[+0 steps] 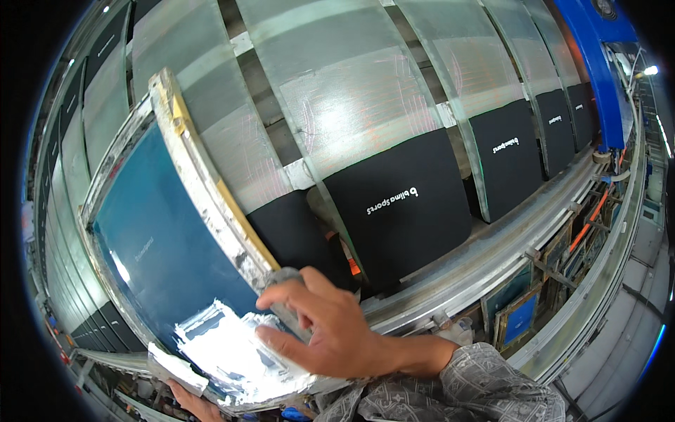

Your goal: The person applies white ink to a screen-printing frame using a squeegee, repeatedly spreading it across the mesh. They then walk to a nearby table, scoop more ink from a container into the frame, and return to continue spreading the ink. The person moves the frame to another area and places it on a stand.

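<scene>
A screen printing frame [204, 179] with a dark blue mesh [151, 211] lies tilted over the left part of the long table. White ink [235, 352] is smeared thickly over the mesh's near end. My right hand [330, 327] is closed at the frame's right side, its fingers curled over the rim by a grey rounded piece [285, 278]. At the lower left, my left hand [193, 403] grips a flat, white-coated squeegee [177, 369] at the frame's near left corner. Part of that hand is hidden behind it.
Black fabric panels [408, 232] with small white prints lie on slanted glass boards [344, 91] along the table. A metal rail [492, 225] runs along its near edge. More frames [519, 316] stand below. A blue machine arm [601, 84] rises at right.
</scene>
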